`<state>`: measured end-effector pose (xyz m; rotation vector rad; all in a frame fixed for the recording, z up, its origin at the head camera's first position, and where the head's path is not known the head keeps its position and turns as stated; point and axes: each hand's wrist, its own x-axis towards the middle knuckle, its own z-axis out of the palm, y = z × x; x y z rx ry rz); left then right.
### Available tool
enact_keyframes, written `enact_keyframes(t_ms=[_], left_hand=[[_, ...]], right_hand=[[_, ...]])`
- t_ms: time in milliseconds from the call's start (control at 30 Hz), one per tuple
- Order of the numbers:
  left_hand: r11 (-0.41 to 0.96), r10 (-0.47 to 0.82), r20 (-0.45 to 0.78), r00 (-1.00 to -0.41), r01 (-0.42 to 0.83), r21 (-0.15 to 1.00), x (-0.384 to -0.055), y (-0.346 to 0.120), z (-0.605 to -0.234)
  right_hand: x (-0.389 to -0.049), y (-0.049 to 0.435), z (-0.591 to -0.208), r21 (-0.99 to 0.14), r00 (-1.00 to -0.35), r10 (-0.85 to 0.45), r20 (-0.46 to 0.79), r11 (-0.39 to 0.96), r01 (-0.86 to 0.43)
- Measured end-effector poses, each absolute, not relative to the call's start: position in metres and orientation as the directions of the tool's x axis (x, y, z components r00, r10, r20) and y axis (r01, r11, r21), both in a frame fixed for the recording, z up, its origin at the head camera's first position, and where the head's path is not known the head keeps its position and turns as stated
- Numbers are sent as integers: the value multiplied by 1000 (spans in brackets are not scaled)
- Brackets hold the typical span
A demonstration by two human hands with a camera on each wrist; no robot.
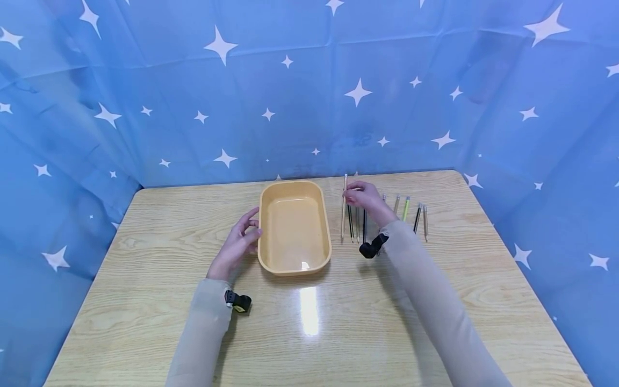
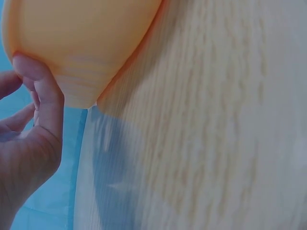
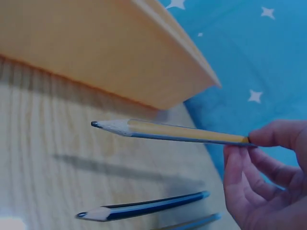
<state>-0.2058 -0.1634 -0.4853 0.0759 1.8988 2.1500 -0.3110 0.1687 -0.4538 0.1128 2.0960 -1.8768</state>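
Note:
A yellow pencil (image 3: 187, 133) is pinched between the thumb and fingers of my right hand (image 1: 364, 198), near its far end. In the right wrist view its dark tip points left, and it hangs above the table with a shadow below. My left hand (image 1: 238, 243) rests against the left side of a pale orange tray (image 1: 263, 255), the thumb (image 2: 33, 67) touching its rim in the left wrist view. The inside of the tray holds nothing. Just below the held pencil, a dark striped pencil (image 3: 153, 206) lies on the table.
Several more pencils lie side by side right of the tray, partly covered by my right arm, among them a green pencil (image 1: 405, 208) and a black pencil (image 1: 417, 217). The wooden table (image 1: 159, 252) ends at a blue star-patterned curtain (image 1: 309, 123) at the back and sides.

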Motion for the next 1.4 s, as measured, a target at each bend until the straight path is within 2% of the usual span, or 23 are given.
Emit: enact_keyframes(t_ms=[400,600,700,1000,1400], left_hand=[[-113,256,-124,-959,-157,981,-202,-161,-475],[-122,265,-119,-957,-156,980,-199,-160,-468],[-119,261,-120,-958,-155,981,-199,-160,-467],[-121,264,-114,-958,-150,981,-198,-158,-466],[-112,242,-141,-960,-172,979,-205,-164,-483]], right_hand=[[-310,159,-476,-910,-964,-151,-217,389,144],[-307,157,-476,-819,-973,-138,-183,569,74],[-306,156,-475,-785,-976,-121,-180,616,68],[-308,155,-478,-719,-985,-85,-152,693,52],[-304,168,-464,-783,-975,-143,-169,620,44]])
